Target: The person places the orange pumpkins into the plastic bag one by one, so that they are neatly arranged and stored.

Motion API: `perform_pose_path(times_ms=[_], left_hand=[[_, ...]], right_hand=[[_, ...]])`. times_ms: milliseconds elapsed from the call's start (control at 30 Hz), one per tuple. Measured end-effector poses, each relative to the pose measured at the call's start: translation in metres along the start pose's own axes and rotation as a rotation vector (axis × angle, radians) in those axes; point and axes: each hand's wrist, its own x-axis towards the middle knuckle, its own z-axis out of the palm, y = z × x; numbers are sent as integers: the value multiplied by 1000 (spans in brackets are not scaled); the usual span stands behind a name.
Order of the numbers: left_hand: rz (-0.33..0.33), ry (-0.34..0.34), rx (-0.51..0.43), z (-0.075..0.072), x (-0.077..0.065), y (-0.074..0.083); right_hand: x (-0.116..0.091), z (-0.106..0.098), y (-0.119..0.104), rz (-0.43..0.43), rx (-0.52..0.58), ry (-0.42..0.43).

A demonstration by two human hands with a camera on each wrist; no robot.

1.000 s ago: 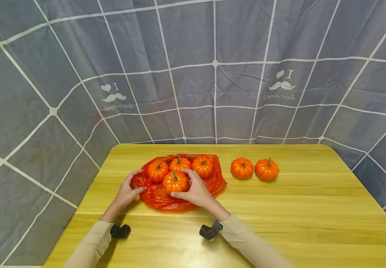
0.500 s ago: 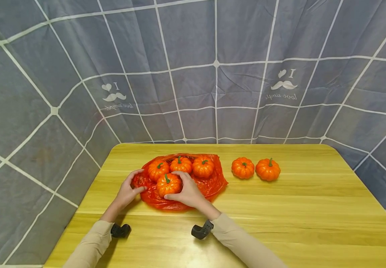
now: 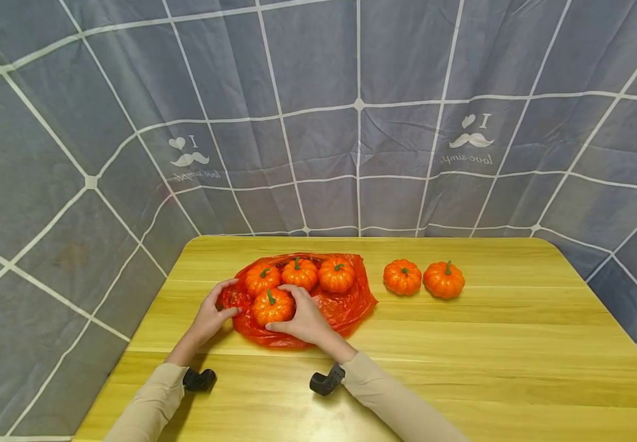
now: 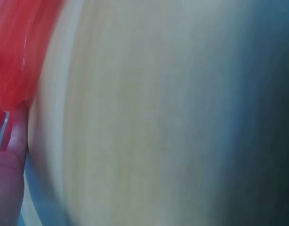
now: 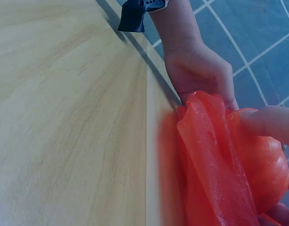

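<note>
Altogether six pumpkins, one red bag — right fingers hold one pumpkin, left fingers grip the bag

Your right hand slid left with the held pumpkin over the last second, so that pumpkin's now way closer to your left hand.

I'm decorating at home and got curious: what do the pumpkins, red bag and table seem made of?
The pumpkins: glossy, perhaps plastic or coated foam, judging by bright highlights. The red bag: thin plastic film, shiny, crinkled and apparently translucent. The table: smooth wood or wood-look laminate, showing streaky grain and a soft shine.
</note>
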Motion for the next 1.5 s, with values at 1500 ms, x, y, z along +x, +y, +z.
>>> perform_pose_path(times_ms=[1500], left_hand=[[26,-16,-48,0,0,-3]], right_hand=[[3,16,0,-20,-58,-49]])
